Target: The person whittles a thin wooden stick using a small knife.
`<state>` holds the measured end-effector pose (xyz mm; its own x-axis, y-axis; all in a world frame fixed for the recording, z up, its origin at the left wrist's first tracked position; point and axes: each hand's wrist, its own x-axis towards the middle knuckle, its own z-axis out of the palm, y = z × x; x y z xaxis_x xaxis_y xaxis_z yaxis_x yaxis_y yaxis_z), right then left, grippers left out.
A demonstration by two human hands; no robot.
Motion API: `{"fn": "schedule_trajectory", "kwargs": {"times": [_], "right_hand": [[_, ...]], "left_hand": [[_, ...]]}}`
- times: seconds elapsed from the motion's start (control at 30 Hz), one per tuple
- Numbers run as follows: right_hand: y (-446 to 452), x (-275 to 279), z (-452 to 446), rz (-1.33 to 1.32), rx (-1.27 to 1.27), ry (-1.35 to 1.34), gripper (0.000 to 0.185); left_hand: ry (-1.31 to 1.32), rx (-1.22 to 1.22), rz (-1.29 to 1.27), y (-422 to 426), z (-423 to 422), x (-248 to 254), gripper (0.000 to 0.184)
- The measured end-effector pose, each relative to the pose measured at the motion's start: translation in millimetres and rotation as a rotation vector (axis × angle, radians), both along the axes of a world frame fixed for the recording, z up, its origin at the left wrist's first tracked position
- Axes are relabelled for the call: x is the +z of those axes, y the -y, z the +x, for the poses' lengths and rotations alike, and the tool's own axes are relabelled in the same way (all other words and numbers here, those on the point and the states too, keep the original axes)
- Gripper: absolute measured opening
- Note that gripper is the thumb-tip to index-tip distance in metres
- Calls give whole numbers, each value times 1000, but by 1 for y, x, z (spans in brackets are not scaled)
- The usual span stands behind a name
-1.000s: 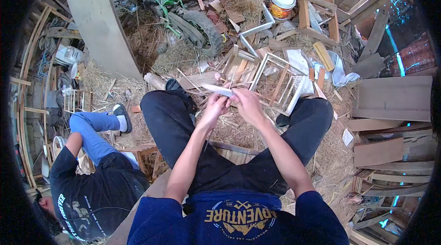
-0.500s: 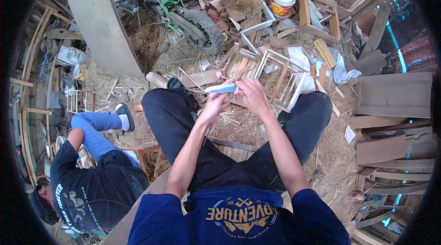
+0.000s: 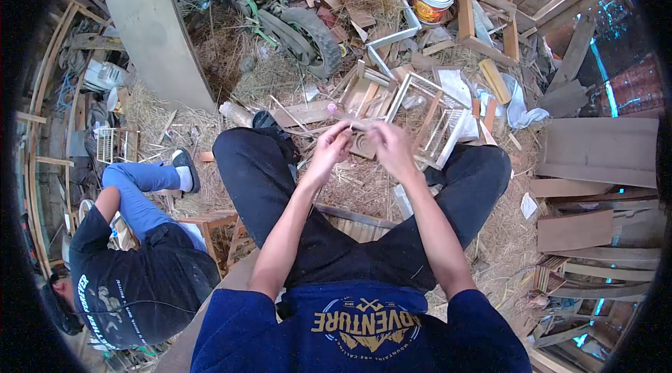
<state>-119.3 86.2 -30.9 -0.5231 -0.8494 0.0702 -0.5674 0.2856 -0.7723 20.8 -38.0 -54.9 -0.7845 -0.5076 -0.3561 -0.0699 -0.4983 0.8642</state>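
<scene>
My left hand (image 3: 332, 150) is closed above the straw floor between my knees, its fingertips pinching something small and thin that I cannot make out. Just to its right, my right hand (image 3: 391, 149) is closed and blurred by motion. A thin pale blade-like piece (image 3: 359, 123) spans the space between the two hands, its right end hidden at my right fingers. Behind the hands lie a small wooden box frame (image 3: 369, 96) and a white slatted frame (image 3: 441, 115).
A person in a black shirt (image 3: 147, 289) sits at the left beside a wooden frame (image 3: 210, 222). A paint bucket (image 3: 432, 1), a motorbike wheel (image 3: 315, 43) and wood scraps lie ahead. Boards (image 3: 575, 231) are stacked at the right. A large curved panel (image 3: 150, 30) stands at the upper left.
My right hand has moved a little right, away from my left hand. The pale piece has turned from a broad blue-white face to a thin, blurred edge.
</scene>
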Motion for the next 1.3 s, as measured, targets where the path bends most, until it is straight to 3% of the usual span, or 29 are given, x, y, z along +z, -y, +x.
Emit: {"fn": "schedule_trajectory", "kwargs": {"times": [0.1,0.13,0.23,0.57,0.8,0.9,1.0,1.07,1.13,1.17,1.2,1.3], "right_hand": [[6,-3,15,-56,233,-146,22],[9,-1,17,-70,199,-25,25],[15,-6,15,-173,184,-111,26],[19,-6,9,-107,158,-165,36],[16,-14,-2,-141,207,-219,33],[13,-7,-7,-41,211,-221,29],[11,-27,-19,-146,143,-309,28],[4,-53,-41,-91,-198,-118,32],[-6,-31,-69,80,-573,1,40],[-7,-7,-80,380,-648,90,52],[-13,-33,-90,69,-662,-81,52],[-1,-41,-74,-156,-532,-92,46]], "left_hand": [[14,-62,34,-7,10,-7,42],[8,-65,80,-7,13,-6,43],[-2,-50,100,-6,15,-6,39],[-40,26,115,-3,13,-5,42],[-108,-17,163,-1,14,-5,47],[-129,-28,165,-2,10,-4,46],[-80,-53,155,1,9,-4,43],[-18,-135,94,-1,15,17,41],[-17,-225,63,-14,23,24,42],[-57,-272,140,-18,27,22,44],[-31,-222,101,-17,25,16,44],[-7,-23,53,-3,12,6,42]]}}
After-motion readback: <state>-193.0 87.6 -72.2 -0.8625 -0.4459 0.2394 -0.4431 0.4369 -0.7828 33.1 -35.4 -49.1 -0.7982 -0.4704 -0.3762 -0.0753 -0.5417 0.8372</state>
